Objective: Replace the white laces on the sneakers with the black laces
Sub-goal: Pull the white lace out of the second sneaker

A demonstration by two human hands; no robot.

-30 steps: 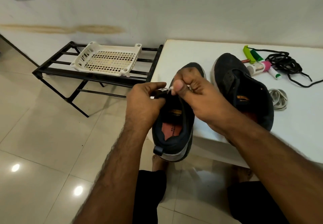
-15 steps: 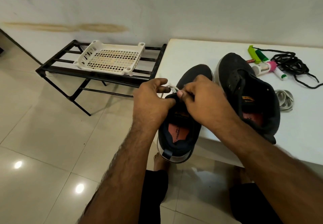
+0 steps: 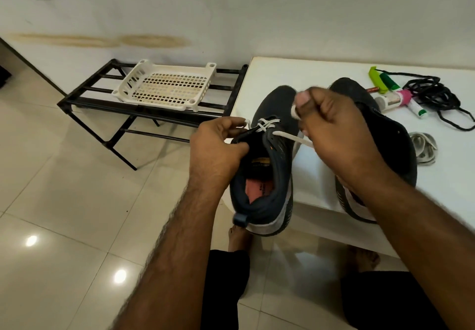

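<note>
Nearby, white table (image 3: 321,175) abuts black rack (image 3: 108,98) on tiles.

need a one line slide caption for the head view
Right hand pulls a white lace from the near sneaker while the left hand grips its tongue; black laces wait on the table.

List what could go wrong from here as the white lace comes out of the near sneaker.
The near sneaker overhangs the table edge; a hard tug by the right hand on the white lace might drag it off unless the left hand holds firm. The lace is crossed low down and could snag.
</note>
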